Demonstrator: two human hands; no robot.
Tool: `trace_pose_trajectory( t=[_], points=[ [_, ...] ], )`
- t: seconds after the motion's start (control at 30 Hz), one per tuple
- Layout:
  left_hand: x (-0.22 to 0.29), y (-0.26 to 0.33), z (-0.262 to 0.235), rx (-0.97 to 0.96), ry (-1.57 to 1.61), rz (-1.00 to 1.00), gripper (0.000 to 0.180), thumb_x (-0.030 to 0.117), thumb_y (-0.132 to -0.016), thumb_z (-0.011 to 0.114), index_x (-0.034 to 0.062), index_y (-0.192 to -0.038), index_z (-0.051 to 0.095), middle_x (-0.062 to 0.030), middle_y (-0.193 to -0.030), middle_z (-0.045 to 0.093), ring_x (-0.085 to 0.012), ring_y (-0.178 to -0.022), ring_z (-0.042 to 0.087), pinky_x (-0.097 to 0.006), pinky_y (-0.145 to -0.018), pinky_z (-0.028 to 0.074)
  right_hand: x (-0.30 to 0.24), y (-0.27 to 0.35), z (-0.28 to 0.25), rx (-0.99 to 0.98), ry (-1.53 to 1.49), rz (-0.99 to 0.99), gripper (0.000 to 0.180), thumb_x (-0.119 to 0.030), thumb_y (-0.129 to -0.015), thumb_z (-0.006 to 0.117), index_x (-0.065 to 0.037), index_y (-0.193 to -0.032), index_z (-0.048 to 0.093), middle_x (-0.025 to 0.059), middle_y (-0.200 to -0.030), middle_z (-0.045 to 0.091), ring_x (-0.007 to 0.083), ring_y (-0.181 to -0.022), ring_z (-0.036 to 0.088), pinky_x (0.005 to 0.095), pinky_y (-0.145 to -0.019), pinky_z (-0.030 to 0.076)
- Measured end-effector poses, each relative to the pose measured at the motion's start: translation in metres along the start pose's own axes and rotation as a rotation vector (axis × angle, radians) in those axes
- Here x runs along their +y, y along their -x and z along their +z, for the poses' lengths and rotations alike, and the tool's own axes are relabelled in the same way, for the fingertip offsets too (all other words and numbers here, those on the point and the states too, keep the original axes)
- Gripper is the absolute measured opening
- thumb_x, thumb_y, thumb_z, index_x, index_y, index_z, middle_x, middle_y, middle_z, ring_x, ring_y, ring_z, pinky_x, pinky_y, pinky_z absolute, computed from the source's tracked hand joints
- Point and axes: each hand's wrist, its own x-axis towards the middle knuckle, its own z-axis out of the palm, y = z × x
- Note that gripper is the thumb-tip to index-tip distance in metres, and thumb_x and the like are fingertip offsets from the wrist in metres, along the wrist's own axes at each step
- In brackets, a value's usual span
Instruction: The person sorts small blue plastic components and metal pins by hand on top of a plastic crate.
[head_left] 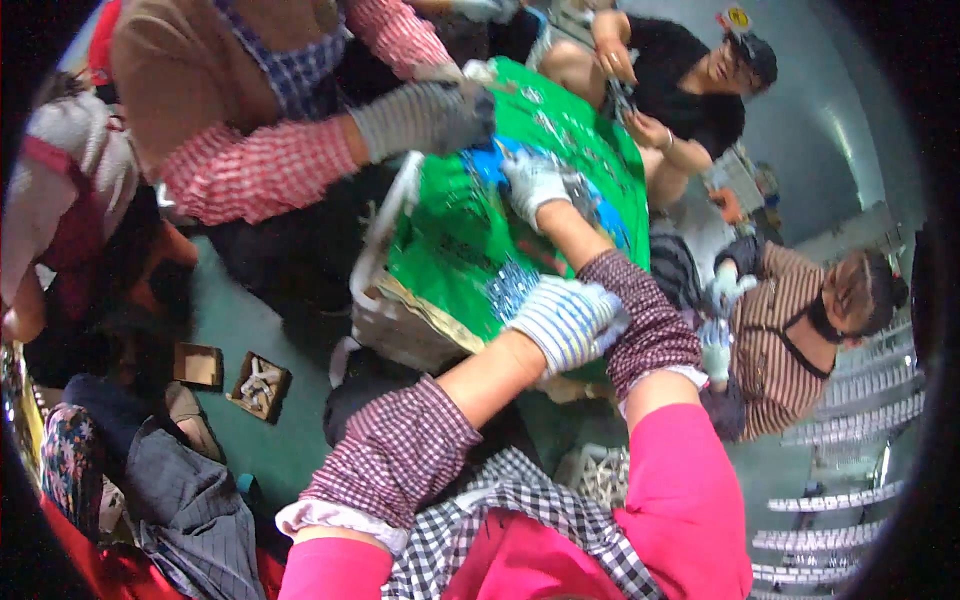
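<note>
A green plastic sheet (450,235) covers a box-like work surface in front of me. My left hand (565,325), in a blue-and-white striped glove, is curled closed above its near edge; what it holds, if anything, is hidden. Beside it lies a heap of small silvery metal pieces (513,288). Farther off, my right hand (537,188), in a pale glove, reaches down to a blue patch (485,160) on the sheet; motion blurs its fingers. More shiny pieces (582,190) lie just right of that hand.
Across to the left, a co-worker's grey-gloved hand (425,120) touches the sheet's far-left side. Another person (690,85) sits at the far right, and one in a striped top (785,340) at the right. Two small cardboard boxes (260,388) stand on the floor; white racks (840,500) line the right.
</note>
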Motion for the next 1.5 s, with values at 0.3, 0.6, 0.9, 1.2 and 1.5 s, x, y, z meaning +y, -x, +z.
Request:
trace_pose_trajectory(
  t=[0.3, 0.6, 0.9, 1.2, 1.5],
  points=[
    [-0.021, 0.019, -0.011, 0.054, -0.093, -0.202, 0.031, 0.038, -0.085, 0.048, 0.0097, -0.080, 0.059, -0.0149, -0.074, 0.061, -0.0332, -0.071, 0.060, -0.043, -0.062, 0.047, 0.001, 0.031, -0.049, 0.127, -0.245, 0.076, 0.020, -0.010, -0.075, 0.056, -0.011, -0.094, 0.062, 0.0139, -0.097, 0.059, 0.0325, -0.088, 0.058, 0.0404, -0.077, 0.047],
    [-0.025, 0.011, -0.028, 0.265, 0.965, -0.652, 0.055, 0.056, -0.083, 0.047, 0.0048, -0.098, 0.060, -0.0097, -0.078, 0.064, -0.0190, -0.063, 0.061, -0.032, -0.048, 0.044, -0.005, 0.164, -0.136, 0.286, -1.333, 0.146, 0.013, 0.002, -0.081, 0.051, 0.000, -0.093, 0.057, 0.0039, -0.086, 0.060, 0.0094, -0.080, 0.054, 0.0261, -0.074, 0.046],
    [-0.027, 0.025, -0.014, 0.300, 1.187, -0.533, 0.021, 0.025, -0.086, 0.056, 0.0077, -0.097, 0.060, -0.0018, -0.071, 0.059, -0.0105, -0.045, 0.050, -0.022, -0.038, 0.036, -0.044, 0.205, -0.164, 0.421, -1.264, 0.076, 0.015, -0.001, -0.081, 0.058, 0.000, -0.095, 0.058, 0.0083, -0.086, 0.061, 0.0134, -0.079, 0.057, 0.0271, -0.073, 0.048],
    [-0.033, 0.070, -0.035, 0.237, 0.966, -0.634, 0.022, 0.015, -0.084, 0.058, 0.0041, -0.102, 0.058, -0.0063, -0.086, 0.064, -0.0125, -0.061, 0.057, -0.024, -0.042, 0.040, -0.040, 0.196, -0.095, 0.141, -1.209, 0.205, 0.019, -0.006, -0.079, 0.061, -0.002, -0.097, 0.060, 0.0098, -0.087, 0.063, 0.0141, -0.077, 0.058, 0.0277, -0.072, 0.048],
    [-0.030, 0.063, -0.004, 0.150, 0.798, -0.607, 0.028, 0.021, -0.089, 0.053, 0.0009, -0.107, 0.058, -0.0042, -0.090, 0.061, -0.0102, -0.077, 0.055, -0.026, -0.070, 0.047, -0.047, 0.198, -0.049, -0.003, -0.639, 0.109, 0.027, -0.021, -0.074, 0.063, -0.013, -0.099, 0.062, 0.0121, -0.106, 0.057, 0.0318, -0.089, 0.058, 0.0395, -0.076, 0.048]
  ],
)
